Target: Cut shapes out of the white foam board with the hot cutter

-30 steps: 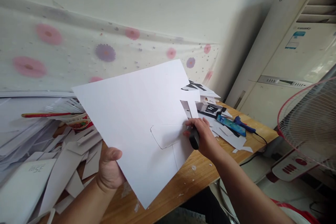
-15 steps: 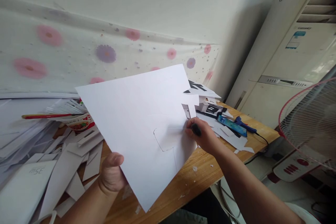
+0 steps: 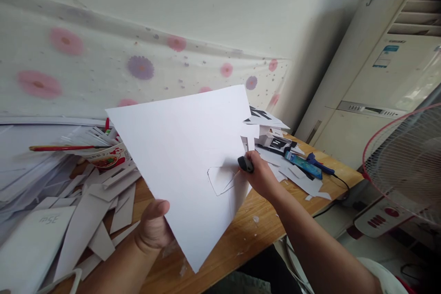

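A large white foam board (image 3: 172, 147) is held up at a tilt over the table, with a notched right edge and a thin angular cut outline in its lower right part. My left hand (image 3: 155, 225) grips its lower left edge, thumb along the edge and the other fingers hidden behind. My right hand (image 3: 262, 172) is closed around a craft knife (image 3: 245, 164) with a dark handle, at the board's right side beside the outline. The knife's blade cannot be made out.
White board offcuts (image 3: 99, 206) heap at the left, near a paper noodle bowl (image 3: 108, 158) holding strips. A phone (image 3: 303, 165), a blue glue gun (image 3: 319, 164) and black-marked pieces (image 3: 268, 117) lie on the wooden table (image 3: 258, 234) at right. A fan (image 3: 406, 161) stands beyond its edge.
My right hand and the knife have shifted slightly left and up. The outline's lower edge now slants up toward the knife. The board has moved a little to the right in view.
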The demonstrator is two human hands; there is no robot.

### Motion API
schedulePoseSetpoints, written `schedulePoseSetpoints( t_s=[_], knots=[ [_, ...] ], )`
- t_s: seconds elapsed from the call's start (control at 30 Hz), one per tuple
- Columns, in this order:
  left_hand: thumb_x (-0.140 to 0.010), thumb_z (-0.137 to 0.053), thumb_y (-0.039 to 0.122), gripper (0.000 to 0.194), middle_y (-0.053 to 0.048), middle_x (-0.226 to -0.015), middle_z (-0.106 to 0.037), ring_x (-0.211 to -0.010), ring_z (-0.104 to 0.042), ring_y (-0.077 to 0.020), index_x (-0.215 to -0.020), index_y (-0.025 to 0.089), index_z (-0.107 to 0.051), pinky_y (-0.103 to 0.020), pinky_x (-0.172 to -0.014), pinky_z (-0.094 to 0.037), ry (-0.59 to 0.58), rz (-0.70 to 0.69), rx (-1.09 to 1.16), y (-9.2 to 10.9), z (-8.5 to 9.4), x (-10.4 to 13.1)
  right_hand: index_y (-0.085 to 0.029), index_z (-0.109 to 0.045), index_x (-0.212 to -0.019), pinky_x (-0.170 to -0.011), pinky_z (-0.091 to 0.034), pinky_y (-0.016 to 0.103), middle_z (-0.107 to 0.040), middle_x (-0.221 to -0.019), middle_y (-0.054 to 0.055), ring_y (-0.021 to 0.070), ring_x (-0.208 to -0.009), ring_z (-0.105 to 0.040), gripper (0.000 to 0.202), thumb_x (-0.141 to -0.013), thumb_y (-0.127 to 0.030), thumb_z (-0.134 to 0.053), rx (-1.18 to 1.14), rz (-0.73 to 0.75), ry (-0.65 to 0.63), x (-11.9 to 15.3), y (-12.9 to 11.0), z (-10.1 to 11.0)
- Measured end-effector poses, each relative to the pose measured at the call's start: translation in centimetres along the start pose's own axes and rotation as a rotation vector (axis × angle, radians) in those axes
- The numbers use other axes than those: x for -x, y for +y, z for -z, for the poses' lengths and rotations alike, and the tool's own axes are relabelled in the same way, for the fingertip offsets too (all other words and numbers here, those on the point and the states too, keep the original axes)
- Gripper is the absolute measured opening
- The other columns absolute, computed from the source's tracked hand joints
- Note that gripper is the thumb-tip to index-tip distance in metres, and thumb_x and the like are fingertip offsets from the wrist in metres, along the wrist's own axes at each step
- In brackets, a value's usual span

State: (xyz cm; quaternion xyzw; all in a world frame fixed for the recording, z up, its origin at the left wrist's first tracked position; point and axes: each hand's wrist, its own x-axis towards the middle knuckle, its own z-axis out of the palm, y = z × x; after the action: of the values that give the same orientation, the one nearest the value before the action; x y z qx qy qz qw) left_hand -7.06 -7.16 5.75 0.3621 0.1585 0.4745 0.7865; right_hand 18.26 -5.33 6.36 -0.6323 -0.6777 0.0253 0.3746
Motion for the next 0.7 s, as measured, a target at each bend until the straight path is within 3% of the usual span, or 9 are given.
schedulePoseSetpoints(
  t_s=[0.17,0.37,0.5,0.7],
  knots=[
    [-0.048,-0.086,0.042,0.074,-0.008,-0.107,-0.074,-0.111,-0.061,-0.0429,-0.118,0.026,-0.066,-0.053,-0.091,-0.053,-0.088,-0.089,-0.019,-0.1,-0.4,0.0,-0.02,-0.047,-0.091,-0.066,-0.038,0.031,-0.059,-0.08,0.005,0.0221,-0.072,-0.053,0.018,-0.074,-0.019,-0.053,0.142,0.039,0.068,-0.1,-0.5,-0.5],
    [-0.054,-0.08,0.035,0.069,-0.007,-0.108,-0.073,-0.111,-0.061,-0.042,-0.12,0.021,-0.066,-0.052,-0.093,-0.053,-0.042,-0.191,0.038,-0.1,0.1,-0.5,-0.015,-0.051,-0.108,-0.08,-0.041,0.036,-0.056,-0.104,0.014,0.0282,-0.094,-0.055,0.032,-0.077,-0.011,-0.055,0.263,0.013,0.061,-0.3,-1.8,-1.4],
    [-0.055,-0.081,0.039,0.067,-0.007,-0.107,-0.073,-0.113,-0.06,-0.0426,-0.119,0.021,-0.067,-0.052,-0.094,-0.052,-0.066,-0.182,-0.015,-0.2,0.7,-0.6,-0.016,-0.049,-0.103,-0.076,-0.042,0.034,-0.056,-0.105,0.014,0.0278,-0.092,-0.057,0.024,-0.083,-0.021,-0.059,0.226,-0.038,0.003,-0.7,-1.8,-1.6],
    [-0.065,-0.077,0.053,0.07,-0.008,-0.111,-0.072,-0.12,-0.055,-0.0417,-0.127,0.024,-0.062,-0.052,-0.098,-0.049,-0.126,-0.181,-0.098,-0.6,1.9,-0.7,-0.016,-0.044,-0.105,-0.068,-0.039,0.031,-0.064,-0.095,0.011,0.0271,-0.083,-0.06,0.028,-0.086,-0.03,-0.06,0.224,-0.108,-0.117,-1.0,-2.0,-1.3]
  ],
)
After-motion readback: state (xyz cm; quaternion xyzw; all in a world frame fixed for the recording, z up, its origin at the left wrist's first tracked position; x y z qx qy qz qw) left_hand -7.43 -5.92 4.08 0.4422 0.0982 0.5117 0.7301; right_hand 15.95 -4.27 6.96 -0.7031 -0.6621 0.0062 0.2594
